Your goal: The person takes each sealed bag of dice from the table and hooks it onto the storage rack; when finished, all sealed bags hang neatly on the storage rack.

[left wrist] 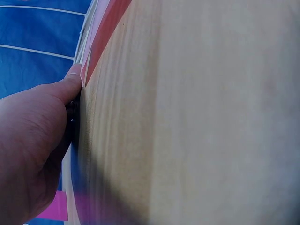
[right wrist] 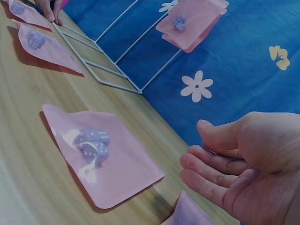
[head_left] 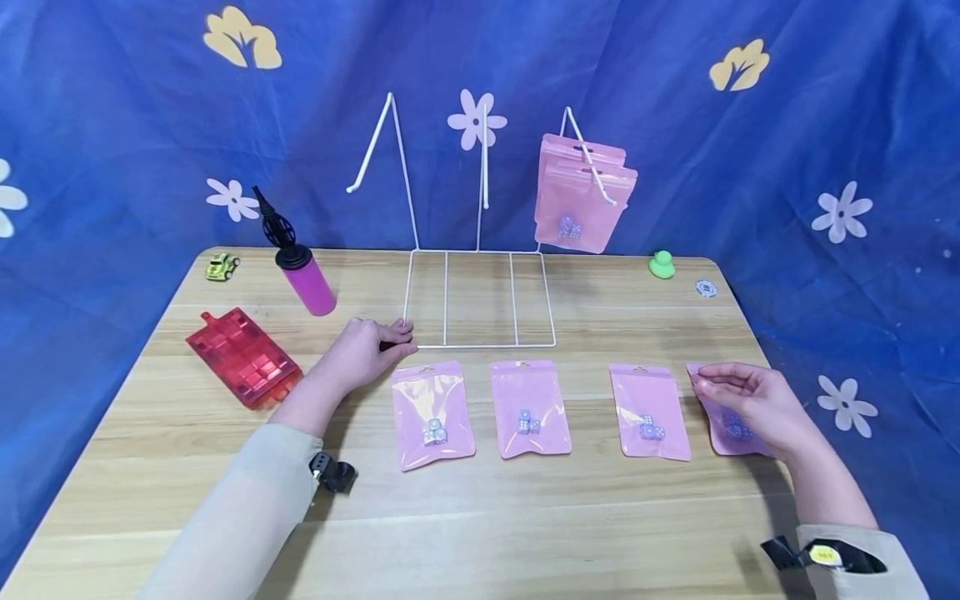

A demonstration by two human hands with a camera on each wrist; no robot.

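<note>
Four pink bags with dice lie in a row on the wooden table. My right hand hovers over the rightmost bag, fingers relaxed, fingertips by its top left corner, gripping nothing. Left of it lie the third bag, the second bag and the first bag. My left hand rests with curled fingers on the front left corner of the white wire rack. More pink bags hang on its right hook.
A red tray lies at the left, with a pink and black pump and a yellow toy car behind it. A green toy and a white chip sit at the back right. Blue flowered cloth hangs behind.
</note>
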